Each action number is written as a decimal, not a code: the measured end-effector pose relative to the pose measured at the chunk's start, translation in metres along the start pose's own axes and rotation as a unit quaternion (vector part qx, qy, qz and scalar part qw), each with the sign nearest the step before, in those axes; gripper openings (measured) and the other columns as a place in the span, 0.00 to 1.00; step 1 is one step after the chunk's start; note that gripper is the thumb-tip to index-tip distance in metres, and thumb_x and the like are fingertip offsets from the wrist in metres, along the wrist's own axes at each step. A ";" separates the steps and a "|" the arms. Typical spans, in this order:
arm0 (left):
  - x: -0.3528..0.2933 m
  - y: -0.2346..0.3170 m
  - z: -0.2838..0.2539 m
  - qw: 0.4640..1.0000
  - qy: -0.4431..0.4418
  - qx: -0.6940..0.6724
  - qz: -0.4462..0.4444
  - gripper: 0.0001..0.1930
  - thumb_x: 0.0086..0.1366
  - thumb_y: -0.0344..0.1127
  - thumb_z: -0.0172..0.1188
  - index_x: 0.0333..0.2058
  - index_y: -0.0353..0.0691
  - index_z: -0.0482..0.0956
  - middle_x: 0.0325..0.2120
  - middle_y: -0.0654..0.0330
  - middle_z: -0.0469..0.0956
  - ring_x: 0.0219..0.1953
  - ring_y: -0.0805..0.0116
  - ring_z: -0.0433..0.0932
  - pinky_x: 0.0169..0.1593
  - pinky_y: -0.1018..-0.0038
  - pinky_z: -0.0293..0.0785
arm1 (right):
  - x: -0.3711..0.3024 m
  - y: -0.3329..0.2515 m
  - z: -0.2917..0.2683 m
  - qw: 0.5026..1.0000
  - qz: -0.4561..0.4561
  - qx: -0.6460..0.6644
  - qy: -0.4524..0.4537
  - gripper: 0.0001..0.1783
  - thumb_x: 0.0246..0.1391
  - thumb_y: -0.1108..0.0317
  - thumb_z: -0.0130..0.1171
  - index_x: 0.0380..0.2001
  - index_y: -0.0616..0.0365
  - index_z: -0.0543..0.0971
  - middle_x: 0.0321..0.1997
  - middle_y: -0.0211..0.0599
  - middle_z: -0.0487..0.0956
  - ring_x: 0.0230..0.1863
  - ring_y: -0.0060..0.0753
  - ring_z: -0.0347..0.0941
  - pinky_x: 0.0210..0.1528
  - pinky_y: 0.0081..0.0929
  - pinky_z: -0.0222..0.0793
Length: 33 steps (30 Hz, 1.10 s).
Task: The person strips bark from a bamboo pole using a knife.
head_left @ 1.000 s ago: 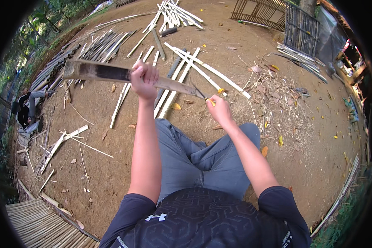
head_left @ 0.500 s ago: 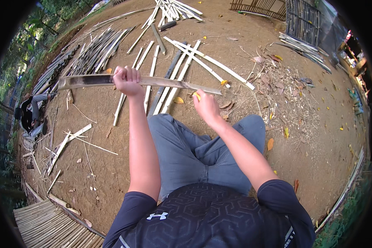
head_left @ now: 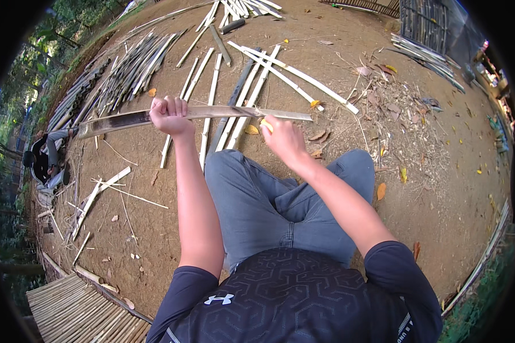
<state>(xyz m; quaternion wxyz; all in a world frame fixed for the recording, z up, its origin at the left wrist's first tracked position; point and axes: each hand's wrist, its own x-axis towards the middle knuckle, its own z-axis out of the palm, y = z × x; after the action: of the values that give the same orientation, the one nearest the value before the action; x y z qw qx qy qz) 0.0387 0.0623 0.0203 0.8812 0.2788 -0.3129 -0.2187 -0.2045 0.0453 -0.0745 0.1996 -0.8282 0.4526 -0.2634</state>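
Note:
My left hand (head_left: 170, 117) is wrapped round a long split bamboo strip (head_left: 212, 112), which lies nearly level across in front of me. Left of that hand, the strip has a dark stretch and a pale end. My right hand (head_left: 285, 139) grips a small tool with a yellow handle (head_left: 266, 124), seemingly a knife. Its dark, thin blade appears to lie against the strip, short of the right end, with a curl of shaving beside it. The fingers hide most of the handle.
Pale bamboo strips (head_left: 252, 97) lie on the dirt beyond my knees. A heap of dark split bamboo (head_left: 137, 66) is at the far left, near another person (head_left: 48, 157). Shavings and dry leaves (head_left: 400, 131) litter the right. A bamboo slat platform (head_left: 86, 308) stands near left.
My right hand has shifted slightly left along the strip with the yellow-handled tool. The strip's right end has risen a little and its left end has dipped. My left hand keeps its grip.

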 end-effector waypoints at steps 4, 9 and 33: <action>-0.008 -0.006 0.015 1.000 0.007 0.007 -0.008 0.12 0.58 0.36 0.37 0.16 0.52 0.50 0.09 0.70 0.48 0.11 0.77 0.43 0.14 0.77 0.43 | 0.023 0.051 0.001 0.982 0.177 -0.050 -0.032 0.11 0.62 0.61 0.56 0.41 0.57 0.80 0.24 0.50 0.82 0.25 0.44 0.82 0.21 0.39 0.77; -0.012 -0.001 0.014 1.000 0.006 0.026 0.015 0.12 0.59 0.36 0.37 0.17 0.52 0.50 0.09 0.70 0.48 0.11 0.77 0.43 0.15 0.77 0.44 | 0.001 0.023 -0.010 0.989 0.130 0.045 -0.051 0.12 0.59 0.61 0.58 0.40 0.57 0.81 0.29 0.52 0.83 0.32 0.50 0.83 0.37 0.44 0.79; -0.016 0.005 -0.004 0.999 -0.023 -0.018 -0.012 0.11 0.58 0.38 0.38 0.18 0.50 0.51 0.09 0.69 0.48 0.12 0.77 0.44 0.16 0.77 0.45 | 0.032 0.022 -0.016 0.994 0.089 -0.019 -0.063 0.09 0.60 0.67 0.56 0.38 0.57 0.82 0.29 0.44 0.84 0.27 0.35 0.81 0.26 0.35 0.77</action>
<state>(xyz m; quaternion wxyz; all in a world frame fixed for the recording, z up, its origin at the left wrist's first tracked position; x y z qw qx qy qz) 0.0312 0.0765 0.0146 0.8760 0.2615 -0.3253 -0.2416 -0.2141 0.0049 -0.0664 0.2341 -0.8030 0.5165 -0.1832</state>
